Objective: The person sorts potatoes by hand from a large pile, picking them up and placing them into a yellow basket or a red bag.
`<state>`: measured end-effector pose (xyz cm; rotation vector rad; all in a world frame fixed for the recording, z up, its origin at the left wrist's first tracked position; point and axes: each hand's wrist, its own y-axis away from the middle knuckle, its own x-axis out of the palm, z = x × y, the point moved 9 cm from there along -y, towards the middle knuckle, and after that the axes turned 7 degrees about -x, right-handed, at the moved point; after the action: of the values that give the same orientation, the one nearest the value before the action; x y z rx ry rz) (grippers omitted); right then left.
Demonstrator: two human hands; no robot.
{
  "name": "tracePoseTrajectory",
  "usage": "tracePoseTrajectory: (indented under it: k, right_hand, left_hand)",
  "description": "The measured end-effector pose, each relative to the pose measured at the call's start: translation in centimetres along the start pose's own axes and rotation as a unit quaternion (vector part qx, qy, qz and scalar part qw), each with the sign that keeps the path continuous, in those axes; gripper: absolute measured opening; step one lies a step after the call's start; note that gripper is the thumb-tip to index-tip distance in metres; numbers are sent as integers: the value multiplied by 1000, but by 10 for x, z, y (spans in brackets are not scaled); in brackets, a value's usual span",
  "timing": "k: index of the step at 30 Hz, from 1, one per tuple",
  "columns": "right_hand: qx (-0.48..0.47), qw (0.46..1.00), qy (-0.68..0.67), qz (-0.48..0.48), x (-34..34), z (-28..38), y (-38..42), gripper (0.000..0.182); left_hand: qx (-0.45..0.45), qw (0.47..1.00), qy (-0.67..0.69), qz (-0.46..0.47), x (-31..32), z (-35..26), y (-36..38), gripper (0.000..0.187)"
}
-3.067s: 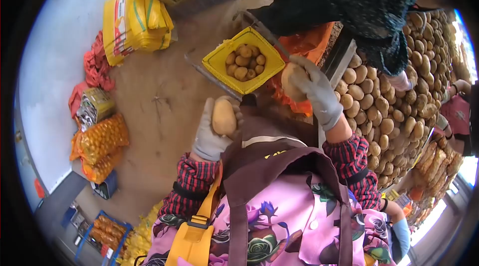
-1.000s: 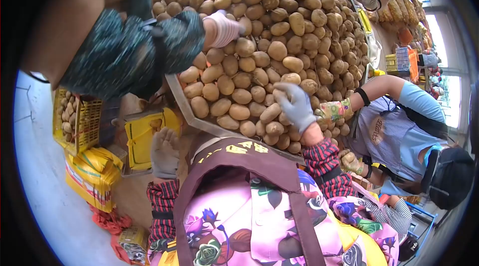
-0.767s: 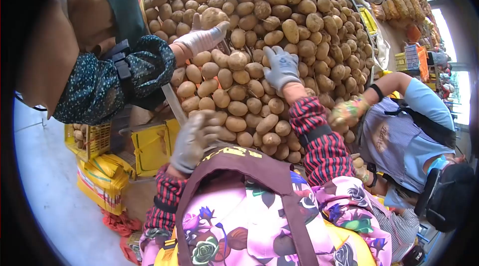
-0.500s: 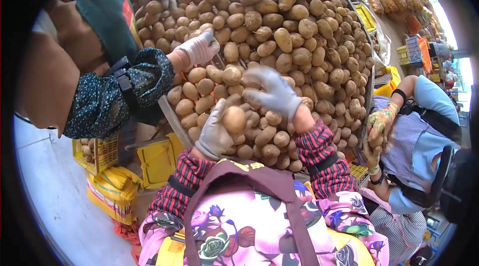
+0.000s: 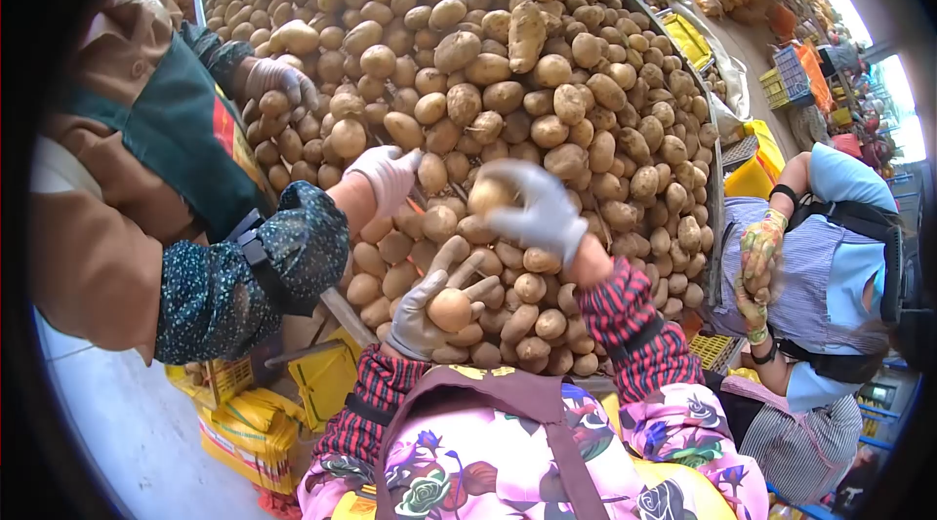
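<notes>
A broad heap of brown potatoes point(image 5: 547, 130) spreads across the sorting table in front of me. My left hand point(image 5: 422, 313), in a pale grey glove, is turned palm up low over the near side of the heap. One round potato point(image 5: 450, 309) rests in it, with the fingers spread behind. Further forward and to the right, my right hand point(image 5: 547, 213), gloved alike and slightly blurred, grips another potato point(image 5: 491, 193) by its right side. Loose potatoes lie under and around both hands.
At the left, a co-worker's gloved hands point(image 5: 386, 179) work over the same heap. Another person in patterned gloves point(image 5: 761, 252) stands right of the table's metal edge point(image 5: 715, 227). Yellow crates point(image 5: 324, 376) and a yellow sack point(image 5: 256, 437) sit below left.
My right hand, seen without a potato before, now grips one. My left hand has lowered and opened out more under its potato. The co-worker's nearer hand has dropped slightly lower in view.
</notes>
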<state>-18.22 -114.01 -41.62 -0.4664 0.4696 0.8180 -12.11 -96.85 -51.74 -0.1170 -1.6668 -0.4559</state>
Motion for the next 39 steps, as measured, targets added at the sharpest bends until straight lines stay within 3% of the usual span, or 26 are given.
tracePoseTrajectory:
  k: [1, 3, 5, 6, 7, 8, 9, 10, 11, 14, 16, 17, 20, 21, 23, 24, 26, 27, 29, 30, 31, 33, 34, 35, 38, 39]
  right_hand:
    - [-1, 995, -46, 83, 17, 12, 4, 44]
    - [-22, 988, -110, 111, 21, 19, 0, 40]
    - [-136, 983, 112, -47, -31, -17, -40, 35]
    - [-70, 980, 160, -99, -66, -24, -64, 39]
    - [-21, 942, 311, -122, -90, -60, -85, 50]
    - [0, 906, 404, -125, -105, -85, -103, 63]
    - [87, 899, 423, -75, -108, -114, -116, 69]
    - [188, 921, 338, -40, -107, -138, -118, 72]
    - [221, 907, 357, -28, -107, -142, -119, 76]
    - [170, 968, 176, -55, -94, -121, -94, 61]
    - [175, 979, -79, -64, -72, -98, -54, 54]
    - [66, 992, -40, -104, -70, -63, -40, 51]
    - [41, 998, -30, 39, -26, -15, 0, 51]
    - [48, 991, -99, 82, -12, -13, 9, 49]
    - [-23, 996, -66, 52, -34, -17, 3, 45]
    - [-28, 999, 25, -8, -69, -27, -14, 39]
    - [-50, 938, 285, -193, -139, -75, -30, 32]
    - [37, 930, 338, -140, -158, -135, -37, 43]
    - [67, 886, 444, -118, -169, -206, -40, 71]
    - [118, 893, 420, -111, -169, -213, -41, 72]
    - [170, 895, 399, -107, -173, -211, -45, 74]
    - [181, 944, 252, -114, -175, -227, -46, 73]
    - [219, 952, 185, -107, -174, -229, -37, 69]
    - [229, 964, 13, -136, -166, -216, -24, 65]
    - [172, 915, -341, -130, -111, -120, 9, 59]
    - [166, 906, -366, -135, -91, -89, 23, 57]
  left_hand:
    - [-3, 1000, -1, 4, 10, -3, -2, 68]
    - [-10, 997, -74, -32, 24, -11, -5, 65]
    - [-29, 996, -47, -63, -11, 0, -6, 58]
    - [-39, 997, -29, -57, -16, 4, -5, 58]
    - [-46, 997, -13, -53, -19, 6, -3, 59]
    - [-51, 996, 10, -75, -17, 7, 1, 60]
    - [-35, 992, 35, -117, -20, 6, 6, 63]
    - [-21, 992, 46, -113, -24, 6, 7, 65]
    - [-7, 992, 57, -109, -28, 4, 7, 67]
    - [41, 995, 9, -87, -32, -8, 0, 70]
    - [42, 993, 107, -32, -17, -10, -13, 70]
    - [46, 988, 145, -15, 0, -13, -20, 68]
    - [37, 990, 135, 29, 29, -11, -46, 68]
    - [32, 991, 129, 33, 26, -9, -55, 66]
    - [33, 991, 124, 30, 11, -8, -67, 64]
    - [40, 991, 125, 22, 2, -7, -67, 63]
    - [38, 984, 172, 11, -6, -3, -57, 60]
    - [31, 976, 217, 15, -6, -3, -55, 58]
    - [71, 980, 162, -94, -21, -10, -50, 57]
    - [65, 978, 198, 7, 10, -16, -51, 58]
    - [80, 976, 202, 1, 15, -23, -49, 58]
    - [87, 972, 218, 1, 22, -32, -45, 65]
    - [81, 985, 155, 5, 25, -35, -44, 61]
    - [86, 988, 123, -36, 20, -38, -41, 59]
    - [76, 971, 223, -36, 7, -41, -30, 63]
    - [67, 970, 229, -45, 1, -40, -25, 65]
